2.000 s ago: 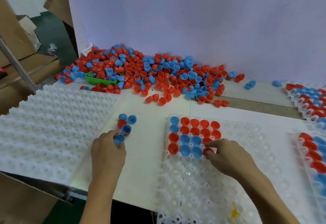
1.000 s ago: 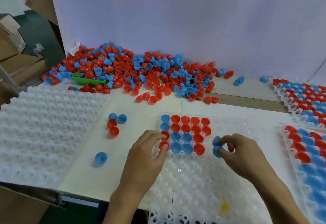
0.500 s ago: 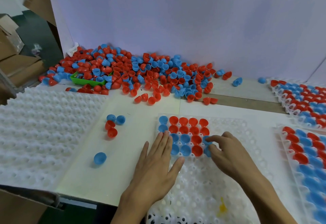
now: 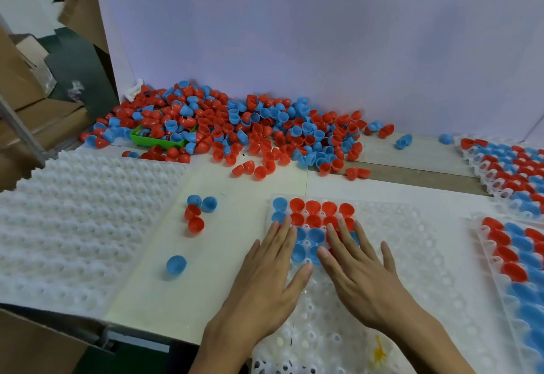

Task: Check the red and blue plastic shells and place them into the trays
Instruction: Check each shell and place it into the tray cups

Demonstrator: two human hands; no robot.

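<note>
Head camera looks forward and down, close over the table (image 4: 223, 270)

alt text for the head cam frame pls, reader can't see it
Both hands, left hand and right hand, press flat on red and blue plastic shells seated in a white perforated plastic tray. A large loose pile of shells lies behind against a white wall.

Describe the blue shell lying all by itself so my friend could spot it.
Start at the bumpy white foam sheet on the left. On the bare tabletop just right of it, left of the left hand, lies a single blue shell. It sits alone, nearer than the cluster of four shells.
</note>
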